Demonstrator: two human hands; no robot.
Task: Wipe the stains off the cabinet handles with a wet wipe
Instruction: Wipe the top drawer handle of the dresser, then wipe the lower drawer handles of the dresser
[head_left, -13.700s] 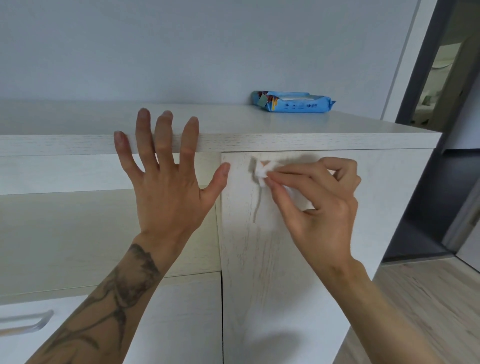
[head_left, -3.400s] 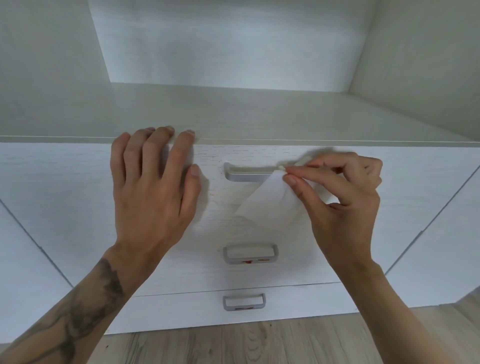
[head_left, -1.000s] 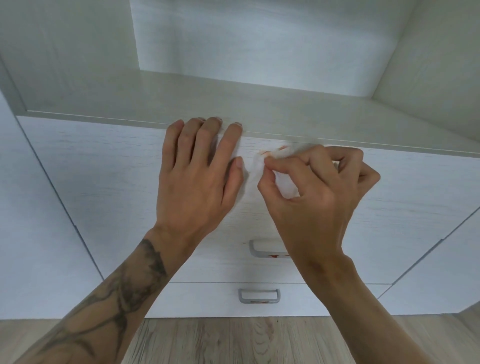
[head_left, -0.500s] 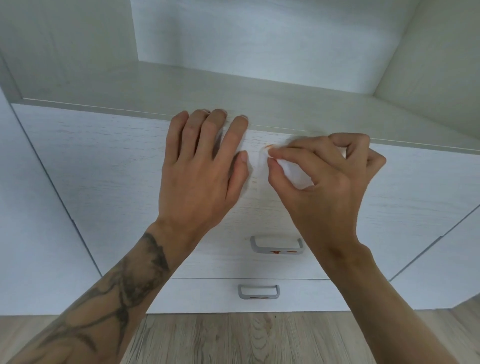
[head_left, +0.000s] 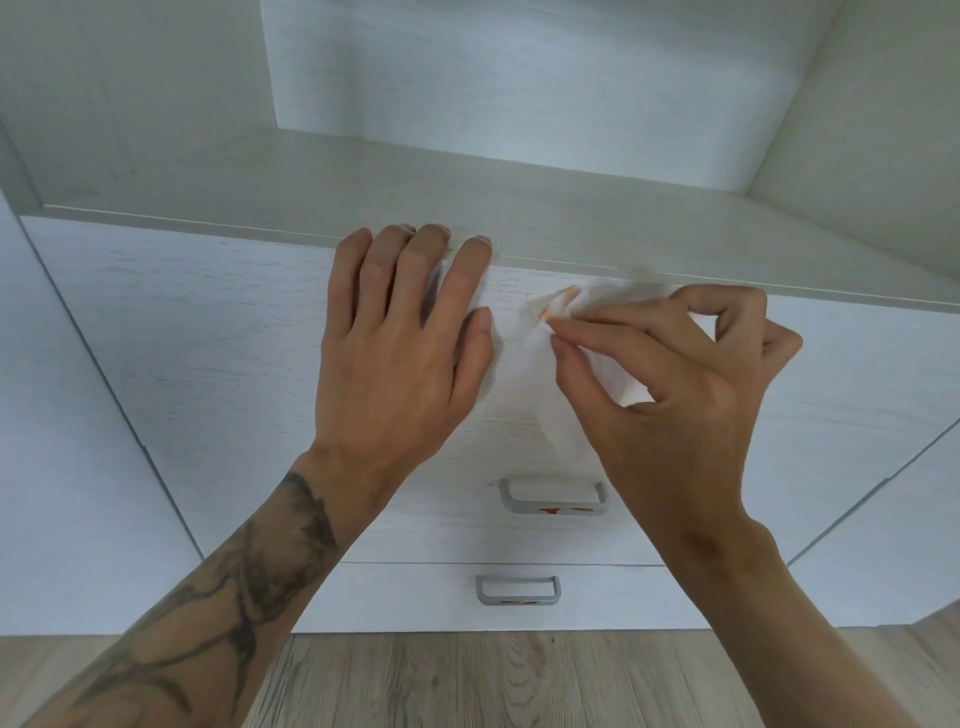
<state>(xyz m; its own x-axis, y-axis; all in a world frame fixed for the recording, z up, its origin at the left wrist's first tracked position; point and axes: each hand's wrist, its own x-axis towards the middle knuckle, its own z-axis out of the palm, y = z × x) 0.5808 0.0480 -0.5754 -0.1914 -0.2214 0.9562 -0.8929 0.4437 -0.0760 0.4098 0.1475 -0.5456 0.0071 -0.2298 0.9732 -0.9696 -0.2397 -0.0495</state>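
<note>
My right hand (head_left: 670, 384) pinches a white wet wipe (head_left: 545, 364) against the top drawer front (head_left: 208, 353); the wipe's upper tip shows an orange-red smear. The top drawer's handle is hidden behind the wipe and my hands. My left hand (head_left: 405, 353) lies flat on the drawer front just left of the wipe, fingers together, tips at the drawer's upper edge. Below, a grey handle (head_left: 553, 496) on the middle drawer carries red stains. The lowest drawer's grey handle (head_left: 518, 590) also shows reddish marks.
An open white shelf recess (head_left: 519, 171) sits above the drawers. Cabinet doors flank the drawers on the left (head_left: 67, 441) and right (head_left: 893, 545). A wood-grain floor (head_left: 493, 680) runs along the bottom of the view.
My right hand has shifted slightly right with the wipe, still rubbing at the top handle's spot. My left hand stays pressed on the drawer front. Much earlier I wiped a vertical door handle.
</note>
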